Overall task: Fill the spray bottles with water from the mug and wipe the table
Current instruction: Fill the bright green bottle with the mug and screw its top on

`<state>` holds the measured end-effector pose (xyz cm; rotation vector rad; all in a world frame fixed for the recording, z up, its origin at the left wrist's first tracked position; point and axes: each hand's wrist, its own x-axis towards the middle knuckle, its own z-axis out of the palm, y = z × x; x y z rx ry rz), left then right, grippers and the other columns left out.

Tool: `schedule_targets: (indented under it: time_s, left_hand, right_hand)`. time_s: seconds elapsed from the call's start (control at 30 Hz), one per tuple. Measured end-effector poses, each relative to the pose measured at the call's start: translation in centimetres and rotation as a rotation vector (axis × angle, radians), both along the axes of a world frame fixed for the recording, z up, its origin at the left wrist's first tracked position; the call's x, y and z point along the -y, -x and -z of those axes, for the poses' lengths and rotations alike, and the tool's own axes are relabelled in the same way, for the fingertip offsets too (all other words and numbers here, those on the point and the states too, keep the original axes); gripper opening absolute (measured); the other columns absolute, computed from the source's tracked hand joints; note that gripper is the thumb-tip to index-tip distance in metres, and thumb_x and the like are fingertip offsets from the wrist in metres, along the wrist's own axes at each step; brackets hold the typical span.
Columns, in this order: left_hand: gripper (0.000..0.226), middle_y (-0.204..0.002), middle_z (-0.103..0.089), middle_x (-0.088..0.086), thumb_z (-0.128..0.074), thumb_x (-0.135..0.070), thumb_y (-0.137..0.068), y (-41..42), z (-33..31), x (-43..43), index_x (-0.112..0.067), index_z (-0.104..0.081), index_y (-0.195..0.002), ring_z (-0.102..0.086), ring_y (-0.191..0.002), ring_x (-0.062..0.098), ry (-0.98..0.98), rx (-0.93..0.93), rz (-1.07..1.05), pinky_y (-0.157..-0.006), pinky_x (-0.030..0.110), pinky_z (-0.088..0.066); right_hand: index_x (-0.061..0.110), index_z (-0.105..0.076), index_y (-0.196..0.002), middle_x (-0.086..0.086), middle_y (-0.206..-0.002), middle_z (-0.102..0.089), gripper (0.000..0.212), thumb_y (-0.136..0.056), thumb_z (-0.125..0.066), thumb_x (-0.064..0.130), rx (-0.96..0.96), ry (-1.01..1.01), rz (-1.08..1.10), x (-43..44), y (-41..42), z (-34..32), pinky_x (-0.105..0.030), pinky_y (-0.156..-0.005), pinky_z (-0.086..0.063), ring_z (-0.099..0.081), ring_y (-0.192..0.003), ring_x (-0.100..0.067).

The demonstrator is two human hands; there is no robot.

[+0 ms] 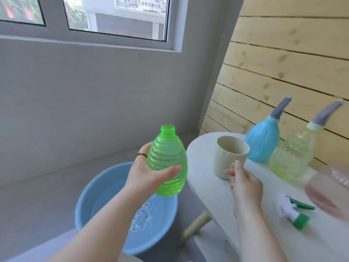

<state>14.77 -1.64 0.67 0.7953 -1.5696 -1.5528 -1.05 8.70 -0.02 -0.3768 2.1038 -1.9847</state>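
My left hand [149, 172] grips a green ribbed spray bottle [167, 159] with no cap, held upright in the air left of the table, above a blue basin [105, 193] of water on the floor. My right hand [243, 183] holds the handle of a cream mug [229, 155] that stands on the white table [205, 188]. The bottle's green-and-white spray head [291, 210] lies on the table to the right. A blue spray bottle [264, 140] and a clear yellow-green spray bottle [292, 157], both capped, stand behind the mug.
A blurred pink container [328, 190] sits at the table's right edge. A wooden slat wall runs behind the table. A grey wall with a window is to the left. A wooden table leg [196, 226] slants down beside the basin.
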Motion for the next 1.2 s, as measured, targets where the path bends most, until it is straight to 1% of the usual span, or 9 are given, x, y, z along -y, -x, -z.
schedule_targets:
  time_s: [0.17,0.27,0.43,0.53,0.67,0.8,1.03,1.1,1.2]
  left_hand:
    - [0.069,-0.086,-0.066,-0.013,-0.077,-0.037,-0.03,1.4,0.3,-0.6,-0.042,-0.048,-0.092,-0.062,-0.07,-0.008,0.047,0.06,0.046,-0.056,0.008,-0.046]
    - [0.071,-0.085,-0.066,-0.016,-0.073,-0.045,-0.026,2.0,0.3,-1.1,-0.044,-0.048,-0.092,-0.061,-0.071,-0.01,0.074,0.082,0.087,-0.059,0.01,-0.044]
    - [0.072,-0.087,-0.067,-0.014,-0.072,-0.044,-0.026,3.3,-0.3,-2.3,-0.043,-0.049,-0.094,-0.063,-0.075,-0.006,0.063,0.031,0.165,-0.058,0.009,-0.046]
    - [0.071,-0.092,-0.066,-0.014,-0.071,-0.046,-0.027,4.1,-0.1,-4.0,-0.046,-0.047,-0.094,-0.062,-0.084,-0.001,0.075,0.057,0.226,-0.067,0.016,-0.046]
    - [0.069,-0.089,-0.066,-0.018,-0.071,-0.046,-0.028,5.3,0.5,-6.4,-0.049,-0.046,-0.093,-0.061,-0.084,-0.006,0.103,0.088,0.309,-0.067,0.012,-0.047]
    - [0.069,-0.088,-0.063,-0.021,-0.076,-0.035,-0.036,6.4,0.8,-8.3,-0.044,-0.046,-0.097,-0.057,-0.08,-0.015,0.136,0.074,0.35,-0.06,0.002,-0.042]
    - [0.072,-0.096,-0.059,-0.022,-0.078,-0.032,-0.037,7.2,1.4,-10.7,-0.039,-0.045,-0.101,-0.054,-0.088,-0.017,0.201,0.058,0.442,-0.067,-0.001,-0.039]
    - [0.075,-0.1,-0.059,-0.021,-0.076,-0.039,-0.035,7.7,1.6,-11.0,-0.04,-0.044,-0.104,-0.054,-0.091,-0.015,0.22,0.058,0.454,-0.07,0.0,-0.039]
    - [0.071,-0.101,-0.057,-0.02,-0.077,-0.03,-0.042,8.1,1.8,-11.2,-0.04,-0.042,-0.103,-0.052,-0.09,-0.018,0.211,0.046,0.464,-0.069,-0.001,-0.039]
  right_hand:
    - [0.015,-0.052,-0.054,-0.002,-0.054,-0.051,0.042,-0.093,-0.047,0.029,-0.051,-0.129,0.001,-0.3,0.6,0.4,-0.03,-0.063,-0.038,-0.048,-0.06,-0.024]
    - [0.016,-0.045,-0.057,0.001,-0.06,-0.048,0.04,-0.091,-0.047,0.037,-0.076,-0.206,-0.009,-0.7,1.0,0.3,-0.028,-0.067,-0.035,-0.047,-0.072,-0.025]
    - [0.011,-0.056,-0.095,-0.002,-0.103,-0.054,0.029,-0.084,-0.056,0.038,-0.27,-0.274,0.105,-3.2,1.2,-1.0,-0.031,-0.09,-0.032,-0.046,-0.105,-0.022]
    - [0.01,-0.056,-0.114,-0.006,-0.118,-0.053,0.037,-0.084,-0.06,0.031,-0.549,-0.597,0.158,-6.4,1.7,-1.5,-0.028,-0.091,-0.023,-0.038,-0.116,-0.026]
    - [0.016,-0.047,-0.126,-0.003,-0.13,-0.048,0.043,-0.087,-0.054,0.032,-0.625,-0.979,0.147,-10.6,2.9,-1.4,-0.03,-0.094,-0.025,-0.035,-0.123,-0.025]
    - [0.023,-0.042,-0.127,0.004,-0.129,-0.048,0.04,-0.091,-0.041,0.039,-0.637,-1.131,0.057,-12.3,3.5,-0.6,-0.026,-0.091,-0.031,-0.04,-0.118,-0.02]
    - [0.023,-0.04,-0.128,0.004,-0.128,-0.048,0.039,-0.095,-0.032,0.044,-0.706,-1.202,0.059,-13.1,4.4,0.9,-0.025,-0.09,-0.032,-0.041,-0.118,-0.019]
    - [0.024,-0.038,-0.127,0.005,-0.126,-0.049,0.034,-0.096,-0.034,0.036,-0.714,-1.214,0.064,-13.2,4.7,1.0,-0.025,-0.089,-0.031,-0.041,-0.118,-0.018]
    - [0.023,-0.038,-0.122,0.005,-0.12,-0.052,0.031,-0.092,-0.036,0.017,-0.71,-1.226,0.053,-13.3,5.1,1.1,-0.024,-0.085,-0.031,-0.042,-0.115,-0.018]
